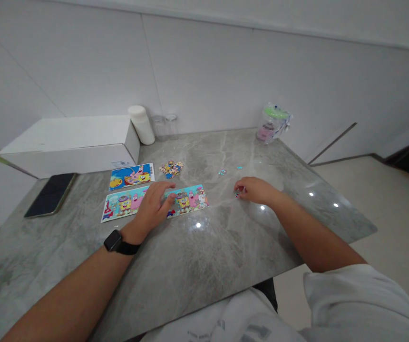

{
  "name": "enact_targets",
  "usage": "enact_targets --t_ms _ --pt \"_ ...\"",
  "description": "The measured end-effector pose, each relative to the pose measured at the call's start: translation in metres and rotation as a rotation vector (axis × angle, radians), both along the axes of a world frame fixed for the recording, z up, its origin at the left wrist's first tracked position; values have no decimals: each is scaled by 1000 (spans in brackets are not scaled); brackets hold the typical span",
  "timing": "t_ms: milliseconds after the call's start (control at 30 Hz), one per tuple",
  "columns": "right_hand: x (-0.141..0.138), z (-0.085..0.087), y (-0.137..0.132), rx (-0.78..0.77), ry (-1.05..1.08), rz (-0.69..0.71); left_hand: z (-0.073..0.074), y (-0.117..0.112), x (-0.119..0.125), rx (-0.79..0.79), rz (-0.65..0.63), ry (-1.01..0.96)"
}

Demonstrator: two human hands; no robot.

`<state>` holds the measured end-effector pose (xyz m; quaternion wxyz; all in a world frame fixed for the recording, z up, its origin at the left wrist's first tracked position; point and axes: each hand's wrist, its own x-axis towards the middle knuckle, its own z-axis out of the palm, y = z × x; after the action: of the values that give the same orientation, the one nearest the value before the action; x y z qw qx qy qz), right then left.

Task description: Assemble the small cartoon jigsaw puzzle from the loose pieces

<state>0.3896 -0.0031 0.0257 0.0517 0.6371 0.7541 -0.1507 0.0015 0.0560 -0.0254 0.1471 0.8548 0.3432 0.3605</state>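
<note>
My left hand [155, 203], with a black watch on its wrist, lies with fingers spread over a long cartoon picture strip [118, 206] and hides part of its middle. To the right, my right hand [252, 190] has its fingertips pinched on a small puzzle piece [237, 194] at the table surface. Beyond it are a loose turquoise puzzle piece [239, 167] and a small cluster of puzzle pieces [222, 172]. A larger pile of puzzle pieces [170, 168] sits behind the strip. Next to that pile lies a blue cartoon card [132, 176].
A phone [50, 194] lies at the left on the grey marbled table [204, 256]. Along the wall stand a white box [72, 142], a white bottle [142, 125], two clear glasses [171, 126] and a plastic-wrapped tub with a green lid [273, 124].
</note>
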Motion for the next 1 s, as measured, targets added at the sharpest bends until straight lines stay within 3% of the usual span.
enact_targets --t_ms 133,267,533,767,1000 --pt "-1 -11 -3 25 7 -41 2 -3 0 -65 130 -189" --pt "2 -13 0 18 6 -33 2 -2 0 -115 163 -304" --pt "-17 12 17 7 117 -30 2 -1 1 -155 154 -358" --pt "-80 27 54 116 648 36 5 0 0 -179 165 -342" --pt "-158 10 71 -31 1125 -17 9 4 -1 -107 83 -257"
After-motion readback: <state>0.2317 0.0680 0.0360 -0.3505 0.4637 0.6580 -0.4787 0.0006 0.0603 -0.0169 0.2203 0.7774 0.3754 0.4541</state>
